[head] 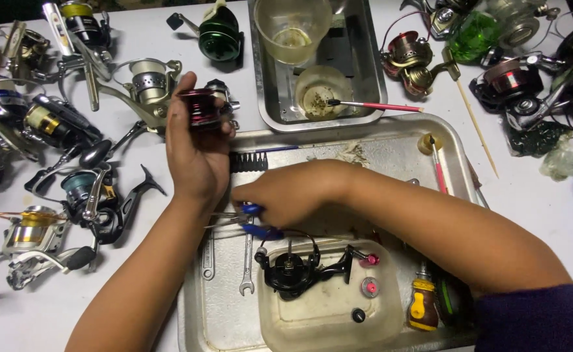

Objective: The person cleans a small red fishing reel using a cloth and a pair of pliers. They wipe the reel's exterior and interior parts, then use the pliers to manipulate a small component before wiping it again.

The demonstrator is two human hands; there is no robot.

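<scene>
The left hand (pixel 195 153) is raised over the tray's (pixel 397 140) far left corner, fingers curled around a dark red spool (pixel 200 107) that it grips between thumb and fingertips, palm turned toward the camera. The right hand (pixel 286 195) reaches across the tray toward its left edge, closed around blue-handled pliers (pixel 250 218) whose metal tips point left, just under the left wrist (how tightly the fingers close is hard to tell, since the back of the hand hides them). Just beyond the right hand lies a black comb (pixel 247 161), near the tray's far edge. Toward the tray's near edge sits a clear plastic tub (pixel 325 313) holding a black reel body (pixel 293 270), two small pink parts and a black knob. Two wrenches (pixel 247 264) lie on the tray floor beside the tub's left side, and a yellow-handled screwdriver (pixel 423 303) rests by its right side. A pink-handled brush (pixel 437 163) lies near the tray's far right corner. Beyond the tray, a smaller steel pan (pixel 364 72) carries a plastic cup (pixel 293 29) and a round dish with another brush (pixel 374 105) laid across it. Many fishing reels crowd the white worktop (pixel 136 274): a cluster along its left edge (pixel 52 124), a green one (pixel 218 36) at the far edge, and more at the far right corner (pixel 514 78).
</scene>
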